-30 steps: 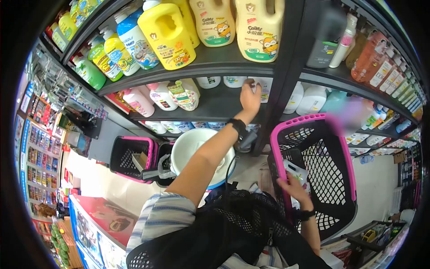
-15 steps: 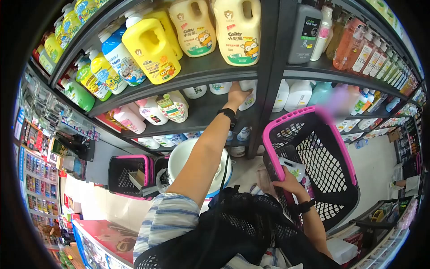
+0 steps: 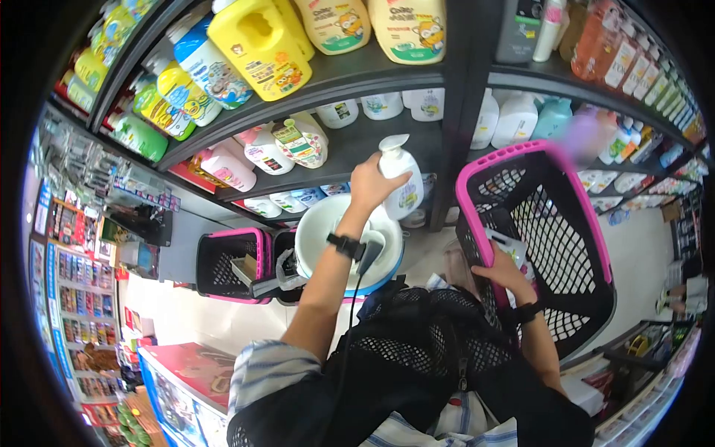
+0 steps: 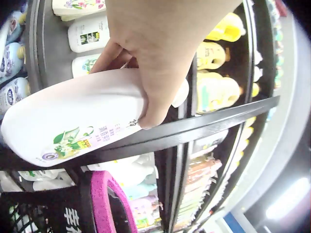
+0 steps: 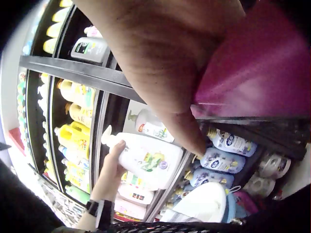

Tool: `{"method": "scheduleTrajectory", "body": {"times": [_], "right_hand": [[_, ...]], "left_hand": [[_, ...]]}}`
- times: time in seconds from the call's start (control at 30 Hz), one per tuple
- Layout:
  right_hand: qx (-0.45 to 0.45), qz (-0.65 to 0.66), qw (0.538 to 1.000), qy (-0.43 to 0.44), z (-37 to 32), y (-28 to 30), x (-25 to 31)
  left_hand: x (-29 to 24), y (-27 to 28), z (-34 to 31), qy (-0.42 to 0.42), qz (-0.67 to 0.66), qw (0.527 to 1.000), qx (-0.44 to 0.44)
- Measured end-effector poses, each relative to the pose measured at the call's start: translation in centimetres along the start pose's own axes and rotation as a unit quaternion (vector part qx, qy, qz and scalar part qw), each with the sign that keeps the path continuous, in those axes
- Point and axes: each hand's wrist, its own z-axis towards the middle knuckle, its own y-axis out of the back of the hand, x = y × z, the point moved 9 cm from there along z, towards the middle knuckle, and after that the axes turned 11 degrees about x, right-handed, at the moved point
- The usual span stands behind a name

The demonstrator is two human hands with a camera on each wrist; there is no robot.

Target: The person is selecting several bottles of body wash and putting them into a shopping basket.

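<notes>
My left hand [image 3: 370, 185] grips a white pump bottle [image 3: 403, 195] around its neck and shoulder, in front of the shelf. The bottle is tilted, pump end up; the left wrist view shows a leaf-and-flower print on its label, with the thumb [image 4: 154, 114] lying along the shoulder. At the other side, my right hand [image 3: 508, 274] holds the pink rim [image 3: 467, 201] of a black mesh shopping basket. Inside that basket, close by the right fingers, lies a white bottle [image 3: 509, 243] with a printed label, partly covered by the hand.
Shelves [image 3: 357, 153] of bottles stand in front, a dark upright post [image 3: 465, 97] dividing them. Below the left forearm is a white basin [image 3: 313, 238]. Another pink-rimmed basket [image 3: 231, 261] stands on the floor at left. A red-topped display case [image 3: 194, 365] is at lower left.
My left hand has drawn the white pump bottle off the shelf, back toward me and down. The right hand, at first over the basket's side, now holds its rim.
</notes>
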Motion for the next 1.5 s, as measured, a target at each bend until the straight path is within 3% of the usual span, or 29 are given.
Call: {"method": "scheduleTrajectory", "body": {"times": [0.03,0.07,0.13,0.2,0.27,0.33,0.4,0.47,0.53,0.6,0.67,0.73,0.77,0.8,0.83,0.87,0.93,1.0,1.07,1.2,1.27,1.33,1.37,1.4,1.43,1.47,1.5], "right_hand": [[-0.010,-0.027,1.000,0.009,-0.1,0.1,0.4],[-0.094,-0.114,0.989,0.018,-1.0,0.8,1.1],[-0.186,-0.187,0.956,0.130,-3.1,1.6,6.4],[-0.129,-0.049,0.967,0.216,-4.5,2.0,11.6],[-0.116,0.048,0.957,0.261,-5.6,3.1,14.1],[-0.099,0.154,0.931,0.317,-7.0,4.8,16.5],[-0.174,0.110,0.939,0.276,-8.7,7.6,16.5],[-0.164,0.184,0.946,0.210,-9.8,9.4,13.8],[-0.218,0.166,0.939,0.208,-10.8,10.5,10.2],[-0.269,0.159,0.940,0.139,-11.7,11.2,5.8],[-0.311,0.099,0.939,0.110,-12.4,11.7,1.8],[-0.350,0.057,0.934,0.048,-12.9,11.9,-1.5],[-0.373,0.044,0.926,0.024,-12.7,12.0,-5.0],[-0.373,0.047,0.926,0.022,-12.5,11.8,-7.3],[-0.359,-0.003,0.932,-0.048,-12.1,11.5,-9.7],[-0.340,-0.052,0.931,-0.119,-11.7,11.1,-12.5],[-0.322,-0.063,0.935,-0.137,-10.6,9.5,-18.0],[-0.206,-0.080,0.957,-0.187,-8.0,7.0,-23.6],[-0.151,-0.047,0.972,-0.172,-6.3,4.8,-27.2],[-0.053,-0.090,0.962,-0.253,-3.5,0.5,-33.3],[-0.034,-0.134,0.954,-0.266,-2.8,-1.0,-33.5],[-0.002,-0.086,0.957,-0.277,-2.1,-2.5,-37.4],[-0.044,-0.109,0.964,-0.240,-2.2,-2.0,-37.5],[-0.086,-0.027,0.978,-0.186,-2.7,-1.4,-35.8],[-0.068,-0.007,0.971,-0.227,-3.0,-1.2,-35.8],[-0.072,-0.046,0.975,-0.205,-2.9,-1.4,-36.1],[-0.066,-0.143,0.954,-0.254,-2.4,-2.2,-40.4]], "left_hand": [[-0.4,0.1,-1.7,-0.003,-0.034,0.999,-0.002],[-1.0,0.0,-2.9,0.000,-0.036,0.999,0.010],[-4.3,0.2,-4.9,-0.041,-0.078,0.995,0.055],[-7.6,0.5,-5.7,-0.044,-0.072,0.992,0.098],[-12.9,0.2,-6.3,-0.150,-0.162,0.964,0.147],[-16.7,-1.1,-6.5,-0.179,-0.208,0.941,0.199],[-19.9,-3.6,-6.3,-0.213,-0.228,0.924,0.221],[-21.9,-6.3,-5.4,-0.194,-0.267,0.918,0.221],[-23.1,-10.2,-4.5,-0.201,-0.268,0.905,0.262],[-23.9,-15.4,-4.9,-0.209,-0.272,0.860,0.378],[-24.0,-20.0,-6.0,-0.281,-0.327,0.797,0.423],[-21.8,-24.5,-5.9,-0.392,-0.070,0.863,0.310],[-20.7,-25.3,-6.4,-0.389,-0.070,0.862,0.316],[-18.9,-27.3,-6.7,-0.337,0.011,0.863,0.376],[-17.5,-28.8,-6.8,-0.282,0.093,0.852,0.430],[-17.8,-28.8,-6.8,-0.284,0.094,0.850,0.433],[-18.4,-28.2,-6.8,-0.277,0.069,0.860,0.423],[-17.9,-28.6,-6.5,-0.265,0.069,0.867,0.417],[-17.5,-28.6,-6.2,-0.250,0.068,0.874,0.410],[-17.7,-28.1,-6.3,-0.246,0.051,0.881,0.401],[-18.1,-27.6,-6.4,-0.251,0.066,0.880,0.398],[-18.2,-27.5,-6.5,-0.241,0.056,0.878,0.410],[-18.6,-26.9,-6.6,-0.274,0.074,0.883,0.375],[-17.8,-27.6,-6.4,-0.241,0.059,0.886,0.393],[-18.1,-27.2,-6.4,-0.250,0.046,0.888,0.382],[-18.3,-26.7,-6.5,-0.239,0.032,0.886,0.396],[-18.5,-26.6,-6.6,-0.241,0.009,0.880,0.409]]}}
